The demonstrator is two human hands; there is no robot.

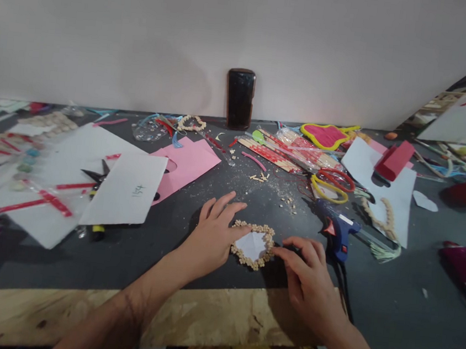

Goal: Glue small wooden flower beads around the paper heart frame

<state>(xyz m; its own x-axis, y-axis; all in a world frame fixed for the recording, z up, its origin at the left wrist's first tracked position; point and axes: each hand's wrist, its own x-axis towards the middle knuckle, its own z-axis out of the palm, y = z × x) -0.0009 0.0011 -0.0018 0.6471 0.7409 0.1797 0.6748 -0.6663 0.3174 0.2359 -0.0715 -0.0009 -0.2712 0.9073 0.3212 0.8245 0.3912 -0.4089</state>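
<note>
A small piece of white paper lies flat in front of me, edged by a ring of tiny pale wooden flower shapes. My left hand is at its left side, thumb resting over the rim onto the paper and the other fingers spread out on the dark table. At the right rim is my right hand, its fingers bent and the index fingertip touching the wooden flowers. Whether a small loose piece sits between those fingers is hidden. A blue hot glue gun lies just right of that hand.
Small wooden bits are scattered beyond the ring. Scissors, red-and-white paper straws and a leaning phone are farther back. Pink paper and a white card lie left. The glue gun's cord runs toward me.
</note>
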